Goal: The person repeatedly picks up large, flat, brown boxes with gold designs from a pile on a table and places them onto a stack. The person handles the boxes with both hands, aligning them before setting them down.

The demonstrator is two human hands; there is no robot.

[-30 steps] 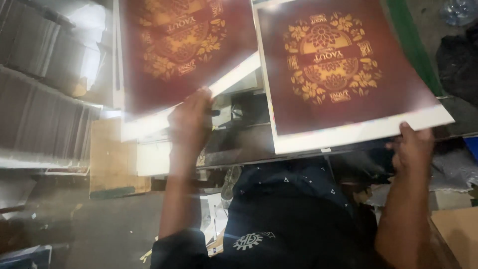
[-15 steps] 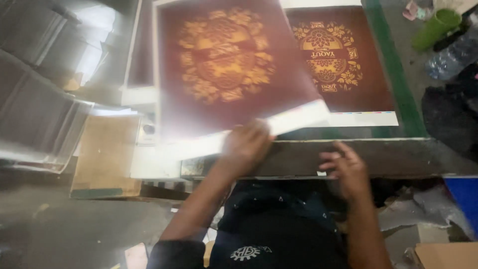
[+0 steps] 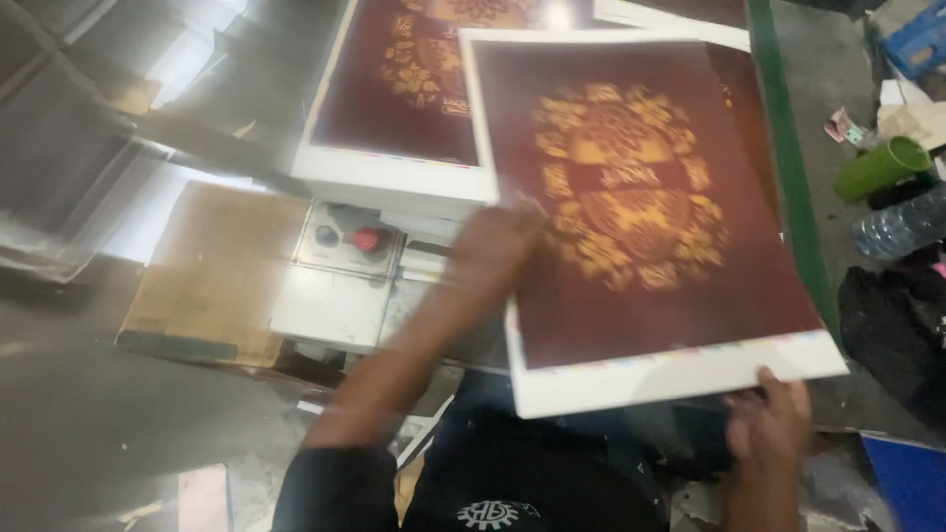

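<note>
A maroon printed sheet (image 3: 641, 197) with a gold ornament and a white border lies tilted across the middle of the view. My left hand (image 3: 498, 246), blurred, grips its left edge. My right hand (image 3: 769, 429) holds the sheet's near right corner from below. Under the sheet lies another maroon sheet, mostly hidden. A stack of like sheets (image 3: 404, 89) sits to the upper left, with its near white edge beside my left hand.
A grey control box with a red button (image 3: 367, 239) sits below the stack, beside a cardboard sheet (image 3: 217, 266). A green table edge (image 3: 783, 177) runs along the right. Beyond it lie a green cup (image 3: 880, 167), a plastic bottle (image 3: 902, 225) and a black bag (image 3: 892, 325).
The sheet has moved rightward from the left stack to over the right pile. My right hand, which had let go half a second ago, is back at the sheet's near corner.
</note>
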